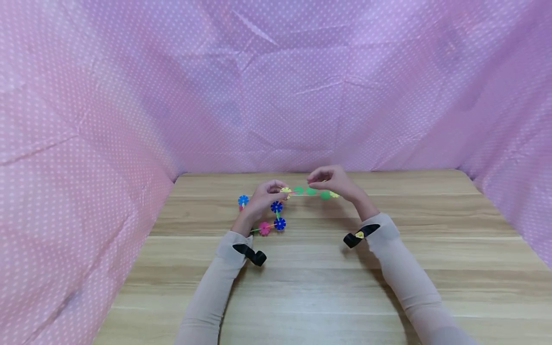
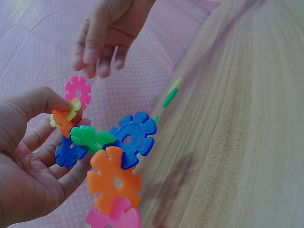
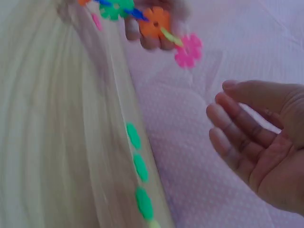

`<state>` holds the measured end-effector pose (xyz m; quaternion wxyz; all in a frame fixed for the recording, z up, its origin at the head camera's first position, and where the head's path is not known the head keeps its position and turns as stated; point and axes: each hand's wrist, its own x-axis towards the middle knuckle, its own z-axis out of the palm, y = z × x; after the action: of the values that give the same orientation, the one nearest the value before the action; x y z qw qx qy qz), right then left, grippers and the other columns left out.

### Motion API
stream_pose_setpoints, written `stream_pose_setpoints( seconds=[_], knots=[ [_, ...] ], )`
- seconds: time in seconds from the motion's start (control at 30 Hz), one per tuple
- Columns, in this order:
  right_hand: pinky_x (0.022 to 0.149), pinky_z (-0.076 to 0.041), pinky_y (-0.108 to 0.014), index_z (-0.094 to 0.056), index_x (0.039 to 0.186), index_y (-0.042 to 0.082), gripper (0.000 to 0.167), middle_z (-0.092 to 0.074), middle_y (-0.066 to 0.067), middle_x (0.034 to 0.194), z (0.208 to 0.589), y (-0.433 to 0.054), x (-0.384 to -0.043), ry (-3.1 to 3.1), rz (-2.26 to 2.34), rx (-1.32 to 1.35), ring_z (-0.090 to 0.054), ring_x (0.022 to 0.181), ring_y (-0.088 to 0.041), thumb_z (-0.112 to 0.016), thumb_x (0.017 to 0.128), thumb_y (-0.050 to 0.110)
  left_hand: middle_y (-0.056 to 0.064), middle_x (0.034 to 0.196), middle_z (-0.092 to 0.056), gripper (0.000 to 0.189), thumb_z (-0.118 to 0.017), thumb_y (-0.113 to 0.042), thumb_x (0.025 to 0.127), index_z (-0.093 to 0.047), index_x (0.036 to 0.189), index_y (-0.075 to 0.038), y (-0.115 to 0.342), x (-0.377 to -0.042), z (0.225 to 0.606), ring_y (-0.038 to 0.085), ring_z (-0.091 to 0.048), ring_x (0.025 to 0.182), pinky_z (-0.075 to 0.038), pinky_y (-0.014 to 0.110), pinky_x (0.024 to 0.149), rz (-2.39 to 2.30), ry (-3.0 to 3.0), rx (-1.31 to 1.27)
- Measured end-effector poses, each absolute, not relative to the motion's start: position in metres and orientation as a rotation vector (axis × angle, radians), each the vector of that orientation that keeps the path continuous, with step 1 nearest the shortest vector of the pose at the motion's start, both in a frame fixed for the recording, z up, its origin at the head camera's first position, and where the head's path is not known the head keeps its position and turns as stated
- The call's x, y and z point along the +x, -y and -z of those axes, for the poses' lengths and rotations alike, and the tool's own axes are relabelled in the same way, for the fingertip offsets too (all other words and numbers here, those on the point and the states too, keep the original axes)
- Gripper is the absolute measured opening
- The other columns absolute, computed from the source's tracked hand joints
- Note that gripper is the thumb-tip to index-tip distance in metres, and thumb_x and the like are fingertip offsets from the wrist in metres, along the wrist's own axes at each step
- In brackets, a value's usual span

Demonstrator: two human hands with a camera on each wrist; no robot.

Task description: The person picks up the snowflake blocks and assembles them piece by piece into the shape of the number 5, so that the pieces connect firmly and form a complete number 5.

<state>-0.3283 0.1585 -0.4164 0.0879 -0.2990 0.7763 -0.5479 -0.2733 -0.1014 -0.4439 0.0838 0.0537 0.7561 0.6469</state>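
A chain of notched plastic snowflake discs (image 1: 276, 206) hangs from my left hand (image 1: 264, 199). The thumb and fingers pinch it near its end, at a yellow disc (image 2: 74, 110) and an orange disc (image 2: 62, 121). Past the pinch, a pink disc (image 2: 77, 89) forms the chain's tip. Blue (image 2: 135, 135), green (image 2: 92, 137) and orange pieces follow along it, interlocked by their slots. Facing that tip, my right hand (image 3: 266, 137) is apart from it, fingers loosely bent and holding nothing. Below the right hand, loose green discs (image 1: 325, 195) lie on the table.
A yellow disc (image 1: 334, 194) lies at the right end of the loose row, close to the far edge of the wooden table (image 1: 310, 278). Pink dotted cloth (image 1: 293, 96) rises behind the table and at both sides.
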Motion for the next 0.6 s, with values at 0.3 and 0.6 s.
stream_pose_setpoints(
  seconds=[0.3,0.6],
  knots=[
    [0.074,-0.060,-0.025,-0.067,0.116,-0.013,0.029,-0.074,-0.017,0.098,0.420,-0.206,-0.342,-2.385,1.450,-0.686,-0.066,0.079,-0.008,-0.072,0.092,0.002,-0.002,0.092,-0.068,0.024,-0.071,-0.012,0.095,-0.067,0.119,-0.008,0.101,-0.272,0.444,0.035,-0.066,0.103,-0.054,0.024,0.082,-1.887,-2.286,0.154],
    [0.071,-0.057,-0.021,-0.064,0.122,-0.012,0.038,-0.070,-0.025,0.104,0.442,-0.230,-0.350,-2.443,1.217,-0.642,-0.063,0.086,-0.012,-0.074,0.088,0.000,-0.001,0.097,-0.068,0.028,-0.072,-0.013,0.094,-0.067,0.121,-0.008,0.102,-0.271,0.442,0.037,-0.066,0.109,-0.053,0.027,0.089,-1.873,-2.275,0.143]
  ],
)
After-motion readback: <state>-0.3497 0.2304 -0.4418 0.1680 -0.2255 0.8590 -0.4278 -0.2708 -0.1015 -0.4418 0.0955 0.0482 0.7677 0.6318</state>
